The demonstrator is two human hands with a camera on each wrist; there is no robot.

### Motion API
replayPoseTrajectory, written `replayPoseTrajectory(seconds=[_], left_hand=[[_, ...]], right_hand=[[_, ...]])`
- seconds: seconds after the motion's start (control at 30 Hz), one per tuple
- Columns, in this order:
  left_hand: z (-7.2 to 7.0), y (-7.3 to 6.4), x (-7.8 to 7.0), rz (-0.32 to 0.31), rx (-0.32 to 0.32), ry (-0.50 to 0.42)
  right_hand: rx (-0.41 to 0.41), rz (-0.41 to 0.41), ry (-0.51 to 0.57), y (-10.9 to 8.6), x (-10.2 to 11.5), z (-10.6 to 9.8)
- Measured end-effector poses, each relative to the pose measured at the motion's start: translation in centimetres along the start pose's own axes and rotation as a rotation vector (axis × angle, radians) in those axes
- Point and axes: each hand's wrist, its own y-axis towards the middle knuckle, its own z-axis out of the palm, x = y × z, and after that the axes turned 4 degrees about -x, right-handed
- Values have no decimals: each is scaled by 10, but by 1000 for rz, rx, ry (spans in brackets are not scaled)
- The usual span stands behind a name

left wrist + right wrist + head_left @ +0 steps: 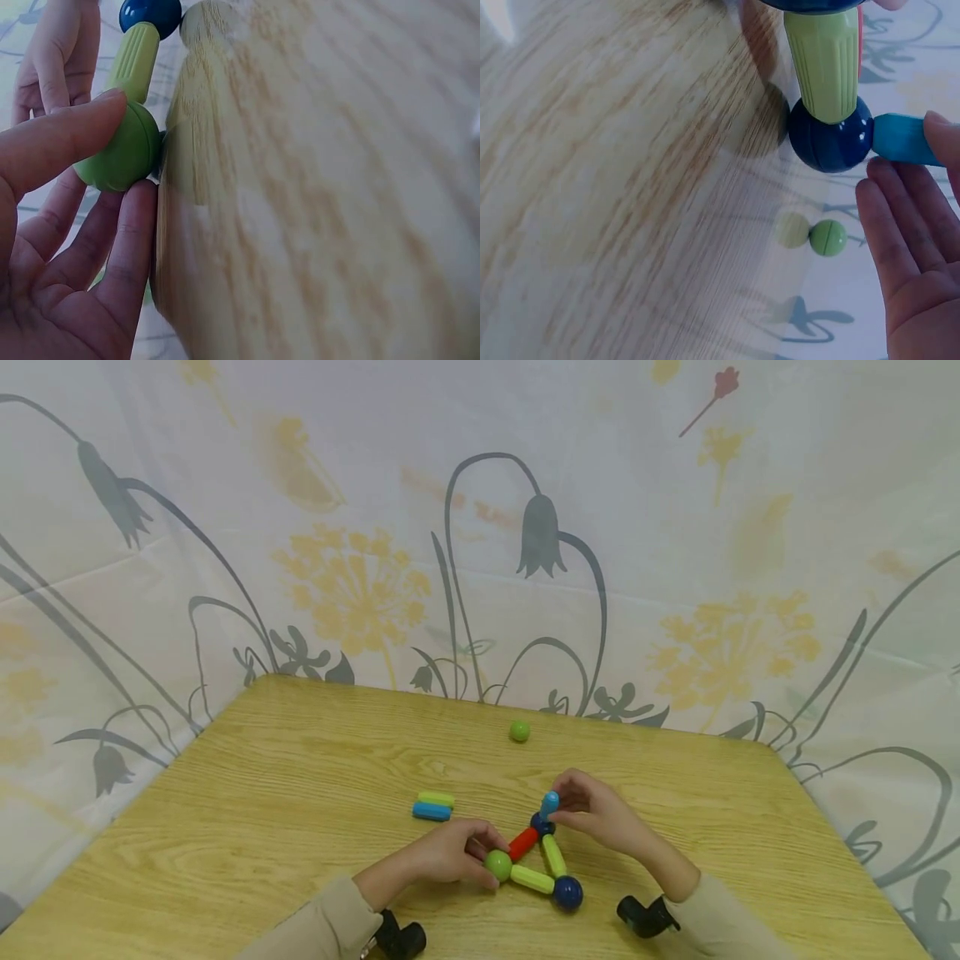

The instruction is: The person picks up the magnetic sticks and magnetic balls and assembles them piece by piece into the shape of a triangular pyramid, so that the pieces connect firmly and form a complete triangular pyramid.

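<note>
Blue rod (551,803) stands pinched in right grip (602,812), left grip (455,853) curled round green ball (498,865).

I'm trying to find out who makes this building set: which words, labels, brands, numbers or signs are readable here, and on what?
None: no readable text in any view.
The balls and rods show no visible lettering.
The backdrop shows only printed plants.
The black wrist devices are too small and dark to tell.
</note>
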Motion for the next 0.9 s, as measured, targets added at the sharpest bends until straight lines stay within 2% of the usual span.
replayPoseTrajectory(seconds=[0.2,0.33,0.47,0.57,0.8,0.9], left_hand=[[0,0,0,-7,4,-21],[-2,-1,2,11,-11,-26],[-7,-3,3,38,-19,-42],[-13,-6,4,54,-39,-15],[-39,-8,8,131,-161,64],[-49,-9,10,144,-220,93]], right_hand=[[38,39,-5,2,0,2],[78,58,-25,2,0,2],[94,68,-50,2,0,2],[95,61,-74,3,-1,3],[110,60,-71,4,-2,3],[112,58,-72,5,-2,3]])
